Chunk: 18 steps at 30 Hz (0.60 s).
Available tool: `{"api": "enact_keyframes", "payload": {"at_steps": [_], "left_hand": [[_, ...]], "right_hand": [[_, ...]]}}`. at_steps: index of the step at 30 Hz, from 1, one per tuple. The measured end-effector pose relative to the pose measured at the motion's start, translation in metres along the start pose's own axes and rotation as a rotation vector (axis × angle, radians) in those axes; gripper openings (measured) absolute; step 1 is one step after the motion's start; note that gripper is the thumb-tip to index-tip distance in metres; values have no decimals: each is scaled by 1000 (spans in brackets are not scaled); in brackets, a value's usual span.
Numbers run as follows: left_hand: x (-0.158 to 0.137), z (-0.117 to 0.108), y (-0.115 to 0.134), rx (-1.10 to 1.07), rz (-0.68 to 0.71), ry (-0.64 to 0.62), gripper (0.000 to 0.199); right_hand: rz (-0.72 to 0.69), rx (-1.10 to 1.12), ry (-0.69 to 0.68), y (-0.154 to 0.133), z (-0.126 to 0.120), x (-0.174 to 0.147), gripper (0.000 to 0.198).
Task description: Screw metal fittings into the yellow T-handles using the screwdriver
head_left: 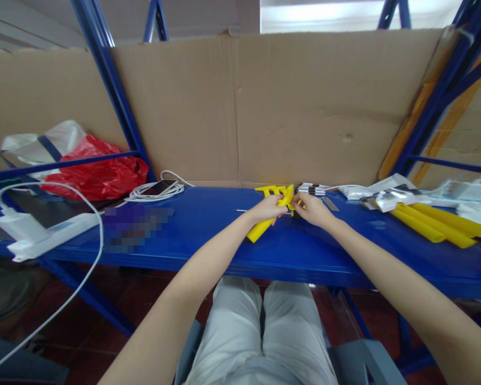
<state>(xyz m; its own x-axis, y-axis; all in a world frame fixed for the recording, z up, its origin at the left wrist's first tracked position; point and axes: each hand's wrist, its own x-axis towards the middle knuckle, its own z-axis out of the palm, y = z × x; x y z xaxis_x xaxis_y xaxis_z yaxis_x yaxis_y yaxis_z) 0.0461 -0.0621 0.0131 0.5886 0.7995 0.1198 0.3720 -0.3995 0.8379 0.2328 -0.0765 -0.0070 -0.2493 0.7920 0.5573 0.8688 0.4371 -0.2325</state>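
Observation:
My left hand (269, 209) is wrapped round a yellow plastic tool handle (260, 230), whose wider end slants down toward the front edge of the blue table (208, 230). At the handle's upper end, my right hand (311, 209) has its fingers pinched together close against the yellow part; whatever is between them is too small to make out. Behind my left hand lie more yellow plastic pieces (269, 190). A thin metal rod (241, 210) pokes out to the left of that hand. Just beyond my right hand are small black-and-white packets (310, 188) and a flat grey strip (330, 203).
Several yellow tubes (436, 224) and clear plastic bags (401, 193) lie at the right. Leftward are a coiled white cable (154, 191), a red plastic bag (100, 168) and a white power strip (60, 235) with a looping cord. A cardboard sheet (304, 107) stands behind the table.

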Motion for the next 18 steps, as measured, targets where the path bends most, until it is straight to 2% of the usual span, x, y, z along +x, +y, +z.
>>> {"api": "enact_keyframes", "payload": {"at_steps": [9,14,18], "left_hand": [[0,1,1,2,-26,-1,13],[-1,0,-1,-3,-18,33,13],[-1,-3,-2,-7,-10,58,14]], "right_hand": [[33,-44,-48,-5,-4,-1,9],[23,-83,-35,-3,-5,-1,10],[66,-107,-17,2,-9,-1,10]]}}
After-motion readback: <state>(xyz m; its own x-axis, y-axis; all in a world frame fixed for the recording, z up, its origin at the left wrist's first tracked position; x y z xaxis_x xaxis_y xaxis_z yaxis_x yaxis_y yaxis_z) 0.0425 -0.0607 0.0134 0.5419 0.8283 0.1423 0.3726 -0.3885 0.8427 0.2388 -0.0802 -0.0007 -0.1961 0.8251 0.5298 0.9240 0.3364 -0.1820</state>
